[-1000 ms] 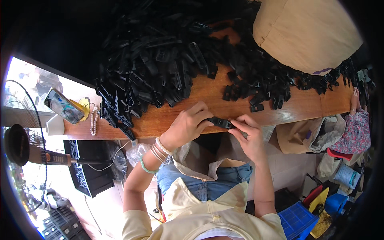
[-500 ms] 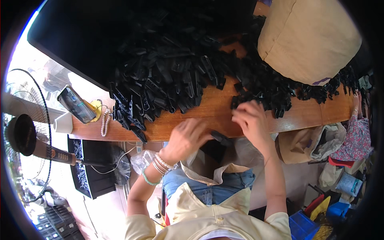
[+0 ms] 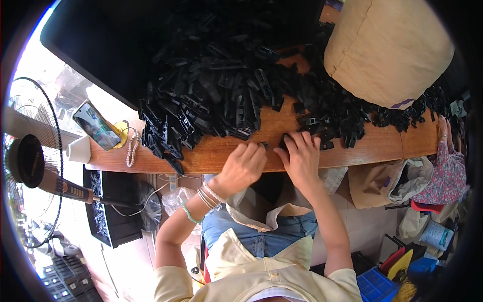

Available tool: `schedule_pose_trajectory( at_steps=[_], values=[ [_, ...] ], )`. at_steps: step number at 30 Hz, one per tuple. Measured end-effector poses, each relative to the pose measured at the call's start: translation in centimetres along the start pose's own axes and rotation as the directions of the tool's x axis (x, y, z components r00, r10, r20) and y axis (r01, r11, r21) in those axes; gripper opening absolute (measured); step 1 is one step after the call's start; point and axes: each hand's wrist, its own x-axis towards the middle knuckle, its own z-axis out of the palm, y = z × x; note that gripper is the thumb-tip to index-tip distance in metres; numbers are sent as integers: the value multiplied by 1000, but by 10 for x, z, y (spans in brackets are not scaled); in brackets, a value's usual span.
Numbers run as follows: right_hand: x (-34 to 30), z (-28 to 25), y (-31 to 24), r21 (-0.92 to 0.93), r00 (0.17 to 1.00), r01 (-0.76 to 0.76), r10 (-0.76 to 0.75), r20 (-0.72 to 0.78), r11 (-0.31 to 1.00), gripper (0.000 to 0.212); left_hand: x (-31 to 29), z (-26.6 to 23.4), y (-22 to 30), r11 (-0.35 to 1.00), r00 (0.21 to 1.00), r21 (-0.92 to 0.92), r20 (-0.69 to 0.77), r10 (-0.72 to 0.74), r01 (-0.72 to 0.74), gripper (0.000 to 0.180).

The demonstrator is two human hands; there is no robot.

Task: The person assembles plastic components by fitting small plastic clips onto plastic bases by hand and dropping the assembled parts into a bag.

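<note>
Black parts [image 3: 240, 110] look light, stiff, perhaps slick, best pinched by their sides; the left hand [image 3: 244, 165] holds one, the right hand [image 3: 302, 157] curls over another, grip unclear.

Pale yellow short-sleeved shirt [image 3: 274, 282], blue jeans [image 3: 257, 245], green bracelet [image 3: 189, 214], bangles [image 3: 206, 198].

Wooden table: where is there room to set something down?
The table is bare at front between the long black pieces and left hand, and right of the right hand, in front of the small black parts. Behind, both piles crowd it.
</note>
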Motion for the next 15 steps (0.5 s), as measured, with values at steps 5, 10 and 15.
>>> schedule_pose_trajectory(
  at_steps=[5, 10, 15],
  values=[
    [-10, -12, 14, 259, 993, -11, -21, 120, 966, 30, 0, 9, 7, 996, 996, -79, -88, 30, -37, 31],
    [-17, -3, 20, 342, 999, -33, 27, 23, 939, 26, -14, 8, -2, 940, 970, -279, -86, -227, 195, 34],
    [-19, -5, 23, 368, 1000, -28, 31, -1, 929, 21, -2, -4, 8, 741, 961, -636, 6, -276, 217, 30]
  ],
)
